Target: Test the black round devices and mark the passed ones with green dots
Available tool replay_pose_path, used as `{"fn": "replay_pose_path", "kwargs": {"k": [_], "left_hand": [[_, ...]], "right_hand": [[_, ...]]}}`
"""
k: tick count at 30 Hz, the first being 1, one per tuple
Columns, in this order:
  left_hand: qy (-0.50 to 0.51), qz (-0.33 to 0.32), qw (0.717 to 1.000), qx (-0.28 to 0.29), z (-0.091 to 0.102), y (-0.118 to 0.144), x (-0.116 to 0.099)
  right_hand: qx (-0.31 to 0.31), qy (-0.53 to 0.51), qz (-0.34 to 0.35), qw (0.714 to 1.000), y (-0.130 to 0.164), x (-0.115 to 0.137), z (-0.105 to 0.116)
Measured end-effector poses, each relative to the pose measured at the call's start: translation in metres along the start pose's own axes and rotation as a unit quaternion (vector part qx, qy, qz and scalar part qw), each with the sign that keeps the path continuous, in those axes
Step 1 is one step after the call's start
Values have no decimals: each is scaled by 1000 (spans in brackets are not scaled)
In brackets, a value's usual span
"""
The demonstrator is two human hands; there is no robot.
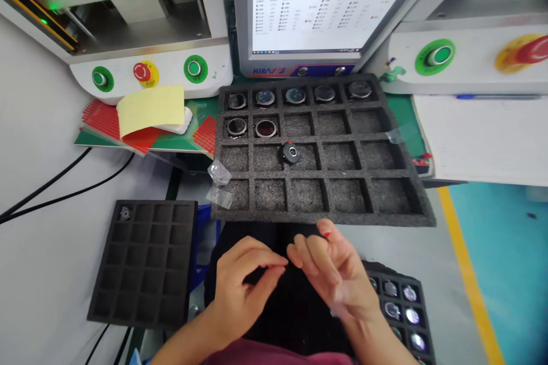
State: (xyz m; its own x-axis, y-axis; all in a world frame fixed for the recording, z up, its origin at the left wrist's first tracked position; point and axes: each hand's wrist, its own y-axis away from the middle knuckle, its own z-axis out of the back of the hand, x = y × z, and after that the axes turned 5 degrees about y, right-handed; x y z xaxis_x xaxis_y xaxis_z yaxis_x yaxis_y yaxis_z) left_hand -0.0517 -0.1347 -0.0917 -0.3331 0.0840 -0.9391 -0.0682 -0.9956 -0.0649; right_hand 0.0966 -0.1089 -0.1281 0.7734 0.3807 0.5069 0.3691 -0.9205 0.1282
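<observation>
Hands meeting below a foam tray as one watch lies back-up

A round black watch case (291, 152) is lying near the middle of the frame, resting across a divider of a dark grey foam tray (257, 216) on the green worktop (208, 107). Its back is facing upward, showing a pale-ringed sensor, and a small red bit on its edge is pointing toward the top of the frame. Its outline is looking too nearly round to give a clear long axis.

At bottom centre, the bare left hand (246, 282) is bringing thumb and forefinger together beside the right hand; I cannot tell whether its grip is holding anything. The bare right hand (338, 276) is curling several fingers while one digit is reaching upward, a tiny red piece (327, 234) showing near its tip; whether this grip is grasping or released, I cannot tell.

Seven round dark-faced watches are sitting face-up in the tray: five along the top row, two at the left of the second. The tray is showing twenty compartments, four rows of five. At lower left, a black foam tray (141, 322) is holding one small grey piece (125, 213) in its top-left compartment.
</observation>
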Motion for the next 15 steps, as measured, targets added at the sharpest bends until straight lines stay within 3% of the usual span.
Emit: {"fn": "replay_pose_path", "kwargs": {"k": [2,6,15], "left_hand": [[84,-27,996,11,-6,-10,-14],[191,-9,981,41,-17,-24,-26],[127,32,991,29,-19,-28,-41]], "right_hand": [[11,-39,-21,999,-2,-2,-2],[15,-49,-32,998,-2,-1,-3],[-11,0,24,1000,-1,-4,3]]}}
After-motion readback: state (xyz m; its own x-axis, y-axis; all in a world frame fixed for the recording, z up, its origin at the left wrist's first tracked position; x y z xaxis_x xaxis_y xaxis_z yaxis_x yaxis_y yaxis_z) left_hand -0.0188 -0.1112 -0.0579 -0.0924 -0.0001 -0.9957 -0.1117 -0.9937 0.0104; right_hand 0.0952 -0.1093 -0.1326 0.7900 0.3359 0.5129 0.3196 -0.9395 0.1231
